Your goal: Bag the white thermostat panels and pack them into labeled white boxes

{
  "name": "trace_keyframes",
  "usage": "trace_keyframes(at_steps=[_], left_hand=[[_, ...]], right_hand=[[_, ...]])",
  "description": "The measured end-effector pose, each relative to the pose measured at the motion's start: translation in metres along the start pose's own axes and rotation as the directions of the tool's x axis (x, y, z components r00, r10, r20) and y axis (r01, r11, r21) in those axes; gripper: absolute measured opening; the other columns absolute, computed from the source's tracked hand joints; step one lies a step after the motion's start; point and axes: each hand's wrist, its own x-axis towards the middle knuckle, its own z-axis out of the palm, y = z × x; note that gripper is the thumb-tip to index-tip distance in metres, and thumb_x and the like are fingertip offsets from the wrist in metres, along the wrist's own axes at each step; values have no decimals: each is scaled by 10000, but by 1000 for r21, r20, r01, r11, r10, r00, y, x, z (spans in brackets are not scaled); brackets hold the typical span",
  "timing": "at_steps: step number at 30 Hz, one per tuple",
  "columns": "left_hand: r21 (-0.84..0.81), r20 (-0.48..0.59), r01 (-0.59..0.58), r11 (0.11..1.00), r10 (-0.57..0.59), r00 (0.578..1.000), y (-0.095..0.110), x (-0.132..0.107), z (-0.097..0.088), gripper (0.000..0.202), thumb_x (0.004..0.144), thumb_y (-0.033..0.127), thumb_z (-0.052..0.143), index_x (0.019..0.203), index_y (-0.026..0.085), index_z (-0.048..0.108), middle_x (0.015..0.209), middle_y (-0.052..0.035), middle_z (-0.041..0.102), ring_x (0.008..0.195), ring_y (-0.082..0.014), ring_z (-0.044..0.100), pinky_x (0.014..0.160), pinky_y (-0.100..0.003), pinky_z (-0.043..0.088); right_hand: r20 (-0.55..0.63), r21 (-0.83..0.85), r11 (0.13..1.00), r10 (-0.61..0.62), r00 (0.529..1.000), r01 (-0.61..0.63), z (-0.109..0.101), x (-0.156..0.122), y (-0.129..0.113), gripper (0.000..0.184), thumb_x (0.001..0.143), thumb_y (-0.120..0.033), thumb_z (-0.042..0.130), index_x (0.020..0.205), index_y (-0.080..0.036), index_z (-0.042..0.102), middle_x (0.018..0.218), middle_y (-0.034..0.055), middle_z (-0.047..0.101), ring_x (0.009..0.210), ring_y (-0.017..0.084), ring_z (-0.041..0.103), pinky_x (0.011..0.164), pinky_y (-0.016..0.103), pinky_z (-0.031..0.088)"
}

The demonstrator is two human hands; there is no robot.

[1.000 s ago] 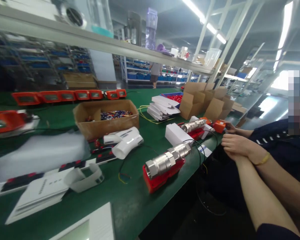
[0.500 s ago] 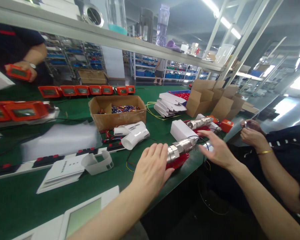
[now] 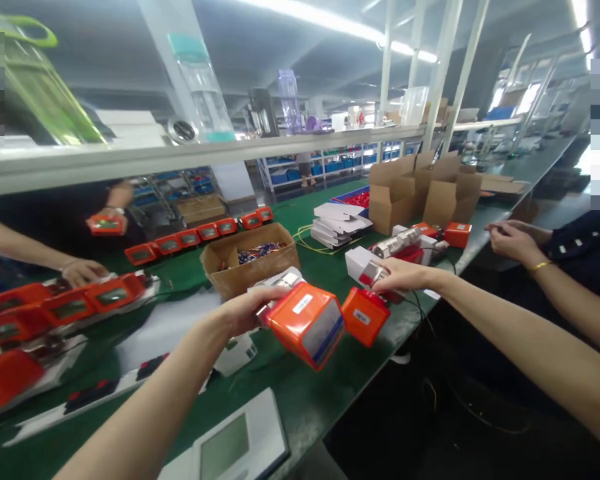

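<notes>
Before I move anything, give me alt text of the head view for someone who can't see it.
The left hand holds a glossy orange box-shaped housing, the right hand a similar orange housing by its silver metal neck, over a green worktable. An open brown cardboard box of small parts stands beyond them.

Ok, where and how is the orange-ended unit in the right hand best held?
Probably by its metal fitting, coming from the right, as the right hand does: the fitting looks slimmer than the boxy orange housing at the near end.
</notes>
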Motion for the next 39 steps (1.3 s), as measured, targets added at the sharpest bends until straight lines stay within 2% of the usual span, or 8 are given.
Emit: trace_keyframes(at_steps=[7, 13, 17, 23, 27, 31, 37, 39], left_hand=[[-257, -86, 49, 965, -73, 994, -24, -17, -30, 413, 674, 507, 629, 887, 158, 577, 776, -48, 676, 683, -181, 630, 666, -299, 515], [-101, -96, 49, 994, -59, 994, -28, -22, -26, 566, 618, 635, 586, 932, 164, 583, 818, -66, 681, 722, -214, 640, 655, -325, 517], [252, -124, 43, 967, -11, 992, -11, -21, -8, 530, 636, 632, 594, 876, 161, 627, 789, -63, 674, 722, -234, 632, 592, -295, 471], [734, -248, 47, 678, 203, 947, 0, -4, 49, 430, 604, 483, 666, 907, 183, 606, 890, -93, 665, 894, -315, 617, 732, -354, 439], [853, -206, 32, 520, 280, 938, -5, 6, 83, 412, 688, 460, 600, 980, 170, 573, 937, -134, 668, 911, -318, 634, 747, -372, 459], [906, -152, -1, 424, 328, 932, -9, 9, 102, 317, 765, 392, 535, 975, 155, 553, 911, -136, 672, 855, -306, 661, 698, -367, 486], [927, -120, -28, 373, 366, 923, -11, 10, 105, 324, 813, 394, 532, 997, 128, 551, 934, -147, 666, 858, -321, 662, 702, -414, 525], [938, -97, -70, 338, 453, 886, -13, 5, 102, 404, 818, 391, 560, 1100, 103, 537, 1027, -162, 653, 959, -318, 637, 799, -428, 522]], right_hand=[[-64, 291, 954, -52, 997, 69, 6, -14, 21, 369, 733, -456, 515, 903, -134, 575, 819, 88, 668, 664, 179, 631, 567, 254, 500], [-120, 194, 976, -74, 990, 97, 19, -24, 25, 374, 744, -503, 495, 798, -139, 563, 642, 47, 622, 510, 141, 572, 471, 233, 453], [-71, 28, 995, -92, 993, 94, 7, -29, 8, 326, 721, -399, 594, 924, -147, 557, 715, 13, 633, 551, 138, 576, 496, 233, 449], [46, -304, 944, -117, 992, 125, 6, -17, -22, 404, 594, -162, 685, 972, -198, 547, 762, -18, 614, 657, 155, 571, 544, 223, 405], [120, -491, 852, -143, 982, 184, 23, -2, -27, 462, 567, -112, 664, 999, -220, 540, 800, -4, 604, 694, 174, 559, 555, 230, 364], [193, -604, 751, -188, 963, 268, 36, 12, -27, 334, 607, -131, 652, 914, -204, 542, 821, 24, 599, 750, 199, 565, 594, 252, 379], [193, -678, 665, -250, 949, 313, 49, 21, -31, 326, 657, -155, 660, 968, -152, 565, 896, 86, 633, 821, 248, 593, 699, 327, 459], [179, -672, 665, -280, 943, 325, 41, 19, -32, 450, 653, -218, 705, 1069, -134, 555, 1006, 109, 636, 931, 262, 592, 795, 345, 475]])
